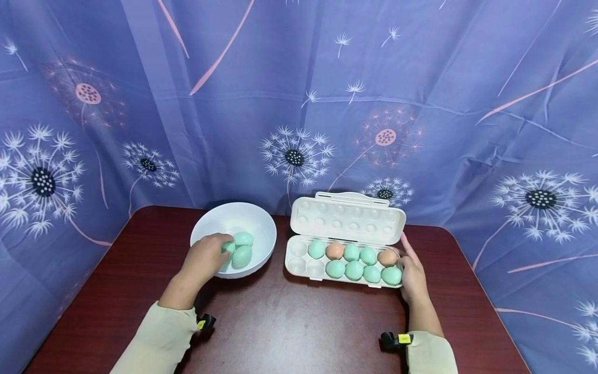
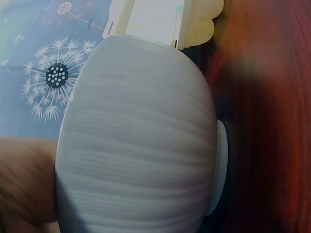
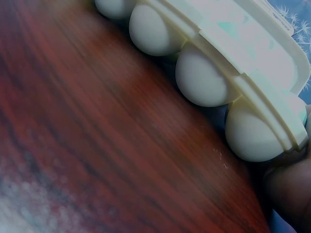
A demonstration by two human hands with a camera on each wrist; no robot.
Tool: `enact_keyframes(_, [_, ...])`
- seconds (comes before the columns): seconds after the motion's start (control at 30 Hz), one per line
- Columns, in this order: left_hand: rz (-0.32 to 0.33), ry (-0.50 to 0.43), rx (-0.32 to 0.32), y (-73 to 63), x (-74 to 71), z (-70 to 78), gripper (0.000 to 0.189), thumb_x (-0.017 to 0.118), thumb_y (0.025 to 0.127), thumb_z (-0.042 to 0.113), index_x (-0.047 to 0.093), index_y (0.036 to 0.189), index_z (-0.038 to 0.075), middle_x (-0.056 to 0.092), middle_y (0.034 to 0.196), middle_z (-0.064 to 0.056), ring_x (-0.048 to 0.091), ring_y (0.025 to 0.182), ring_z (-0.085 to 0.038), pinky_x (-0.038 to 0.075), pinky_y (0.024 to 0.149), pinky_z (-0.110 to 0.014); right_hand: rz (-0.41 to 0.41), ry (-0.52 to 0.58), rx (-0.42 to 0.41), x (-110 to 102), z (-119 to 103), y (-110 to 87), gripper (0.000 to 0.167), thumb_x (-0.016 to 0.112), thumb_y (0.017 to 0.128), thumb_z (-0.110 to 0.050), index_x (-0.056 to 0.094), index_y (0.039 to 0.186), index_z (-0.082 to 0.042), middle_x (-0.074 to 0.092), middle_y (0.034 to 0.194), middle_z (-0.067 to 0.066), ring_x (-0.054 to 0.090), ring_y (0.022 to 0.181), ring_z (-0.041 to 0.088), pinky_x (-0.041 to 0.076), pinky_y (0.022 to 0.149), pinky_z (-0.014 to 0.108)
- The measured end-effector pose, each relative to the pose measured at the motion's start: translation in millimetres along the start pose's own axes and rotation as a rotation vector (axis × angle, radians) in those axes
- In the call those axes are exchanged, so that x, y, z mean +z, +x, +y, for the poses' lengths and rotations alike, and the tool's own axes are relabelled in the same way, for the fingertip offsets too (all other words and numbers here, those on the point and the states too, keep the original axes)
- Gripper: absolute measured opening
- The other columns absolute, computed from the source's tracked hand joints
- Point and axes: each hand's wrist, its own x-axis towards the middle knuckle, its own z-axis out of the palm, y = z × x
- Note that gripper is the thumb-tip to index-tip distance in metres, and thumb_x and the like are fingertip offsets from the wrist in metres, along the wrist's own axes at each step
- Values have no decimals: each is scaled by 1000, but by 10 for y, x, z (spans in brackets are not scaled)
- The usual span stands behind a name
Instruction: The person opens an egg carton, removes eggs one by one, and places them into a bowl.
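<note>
My left hand (image 1: 204,257) reaches over the near rim of a white bowl (image 1: 263,234), fingertips on a pale green egg (image 1: 228,247). Two more green eggs lie against it, one a green egg (image 1: 242,256) nearer the front. In the left wrist view the outer wall of the bowl (image 2: 141,131) hides the fingers. To the right, a cream egg carton (image 1: 299,266) stands with its lid (image 1: 348,221) up. Green eggs and two brown ones, such as the brown egg (image 1: 334,251), sit in it; bare cups show at its left end. My right hand (image 1: 413,272) grips the carton's right end.
Both bowl and carton stand on a dark red wooden table (image 1: 289,322), near its back edge. A blue curtain (image 1: 224,130) with dandelion prints hangs behind and along both sides. Each wrist wears a small black camera, such as the left wrist's camera (image 1: 207,323).
</note>
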Motion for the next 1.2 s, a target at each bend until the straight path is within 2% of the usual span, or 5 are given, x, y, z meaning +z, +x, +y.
enact_keyframes(0.3, [-21, 3, 2, -8, 3, -14, 32, 72, 87, 5, 73, 119, 2, 71, 114, -18, 68, 106, -37, 55, 90, -51, 1, -37, -30, -42, 132, 99, 67, 27, 103, -6, 29, 155, -48, 60, 124, -15, 55, 116, -4, 42, 95, 10])
enact_keyframes(0.57, [-35, 2, -34, -1, 3, -12, 34, 72, 89, 7, 70, 122, 1, 71, 121, -21, 67, 112, -41, 53, 94, -53, -8, 0, -38, -26, 109, 84, 68, 27, 102, -4, 30, 156, -46, 64, 116, -20, 59, 112, -5, 45, 93, 11])
enact_keyframes(0.73, [-36, -5, -35, -9, -8, 3, 33, 71, 90, 9, 71, 122, 2, 70, 121, -21, 66, 113, -39, 53, 96, -53, -7, -20, -42, -29, 114, 87, 68, 28, 102, -4, 30, 156, -46, 63, 117, -20, 58, 113, -6, 43, 94, 10])
enact_keyframes(1.0, [52, 4, -8, -13, -23, 9, 32, 70, 94, 15, 70, 123, 2, 69, 123, -20, 65, 114, -40, 53, 95, -54, -7, -28, -51, -39, 122, 92, 68, 27, 102, -4, 30, 156, -46, 63, 117, -19, 57, 113, -4, 43, 94, 11])
enact_keyframes(1.2, [110, -37, 16, 7, -17, 56, 37, 69, 95, 21, 68, 126, 2, 67, 127, -19, 63, 117, -40, 51, 99, -55, -6, -26, -38, -42, 119, 83, 68, 27, 103, -4, 29, 156, -47, 62, 119, -19, 57, 114, -5, 44, 94, 10])
